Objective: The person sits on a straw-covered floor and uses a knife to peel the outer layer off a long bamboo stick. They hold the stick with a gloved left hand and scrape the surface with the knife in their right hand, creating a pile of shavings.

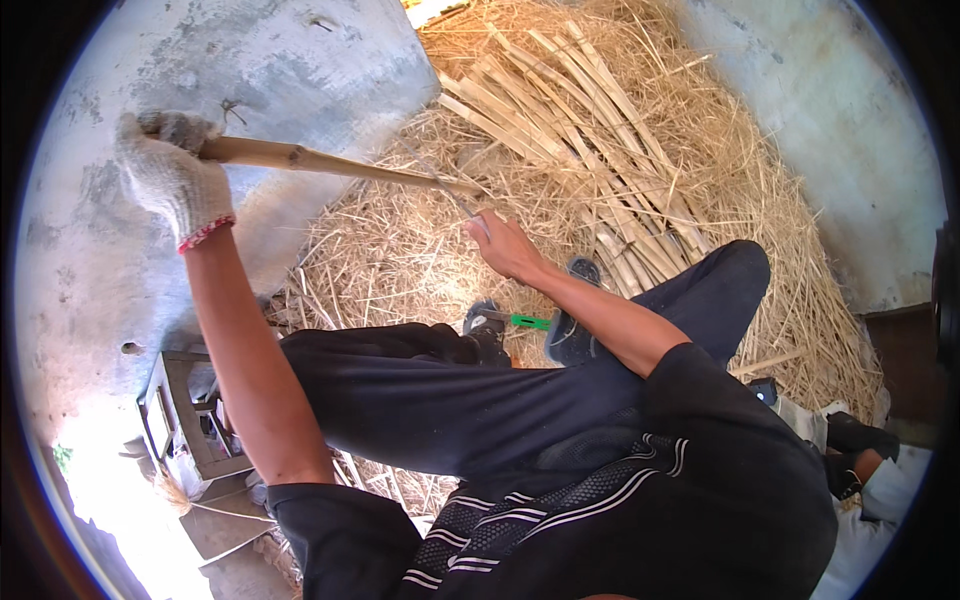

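Note:
My left hand [178, 178], in a whitish knit glove with a red cuff edge, is raised at the upper left. Its fingers wrap one end of a bamboo pole [325, 163], which slants rightward over the straw. My bare right hand [505, 248] is closed near the pole's far end. From that hand a thin, dark knife blade [452, 192] runs up and to the left, across the bamboo; its handle is hidden in my fist. Whether the edge has entered the bamboo I cannot tell.
Several split bamboo strips [600, 130] lie on loose straw [385, 240]. A green object [530, 322] rests between my shoes [572, 335]. Pale walls [280, 70] stand at the left and right. A wooden frame [185, 410] is at lower left.

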Demonstrator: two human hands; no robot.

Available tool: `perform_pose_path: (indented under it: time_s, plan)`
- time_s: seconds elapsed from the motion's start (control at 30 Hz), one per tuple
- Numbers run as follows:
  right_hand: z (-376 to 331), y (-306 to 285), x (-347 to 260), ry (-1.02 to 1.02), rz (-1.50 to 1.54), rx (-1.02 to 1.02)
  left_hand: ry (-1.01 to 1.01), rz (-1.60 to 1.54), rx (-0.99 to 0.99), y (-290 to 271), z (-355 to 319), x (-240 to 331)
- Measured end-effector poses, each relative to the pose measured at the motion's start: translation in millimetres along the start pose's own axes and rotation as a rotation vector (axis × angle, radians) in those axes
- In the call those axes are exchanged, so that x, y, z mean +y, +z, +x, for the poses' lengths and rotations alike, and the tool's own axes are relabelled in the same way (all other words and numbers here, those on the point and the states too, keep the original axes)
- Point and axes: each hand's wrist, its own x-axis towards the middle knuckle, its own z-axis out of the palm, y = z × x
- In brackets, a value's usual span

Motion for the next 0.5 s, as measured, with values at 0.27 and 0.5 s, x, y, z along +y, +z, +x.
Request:
perform_pose_path:
  time_s: [0.27, 0.5]
  plan:
    - [9.2, -2.7, 24.5, 0.241, 0.023, -0.052, 0.062, 0.005, 0.095, 1.9, 10.5, -5.3]
    - [0.3, 17.4, 74.9, 0.292, 0.056, -0.03, 0.037, 0.03, 0.105, -6.6, 12.9, -2.3]
